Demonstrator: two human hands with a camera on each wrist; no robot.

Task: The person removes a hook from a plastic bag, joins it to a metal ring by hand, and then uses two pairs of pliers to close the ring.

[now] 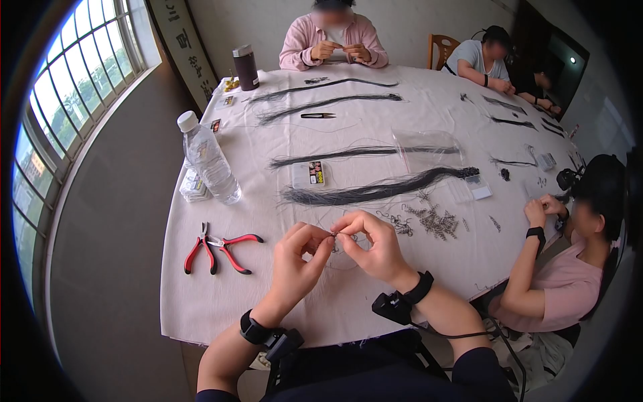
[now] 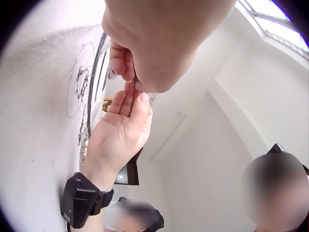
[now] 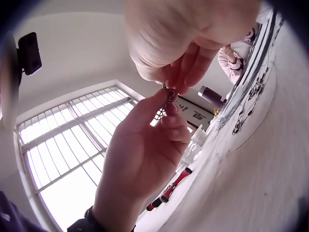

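My left hand [image 1: 298, 258] and right hand [image 1: 372, 249] meet fingertip to fingertip over the near part of the table. Between the left thumb and fingers is pinched a small dark metal openwork piece [image 3: 160, 114], like a chain link or charm. The right thumb and fingertips pinch at its upper end, where a thin dark wire-like bit shows; fingers hide most of it. In the left wrist view, a small metal loop [image 2: 134, 84] shows between the two hands. Just beyond them lie thin dark wires and a pile of small metal pieces [image 1: 435, 221].
Two red-handled pliers [image 1: 231, 251] lie left of my hands. A water bottle [image 1: 211, 161] stands behind them, near small plastic boxes [image 1: 194, 186]. Bundles of black strands [image 1: 382, 187] stretch across the cloth [image 1: 301, 321], with thread snips [image 1: 318, 116] farther off. Other people sit around the table.
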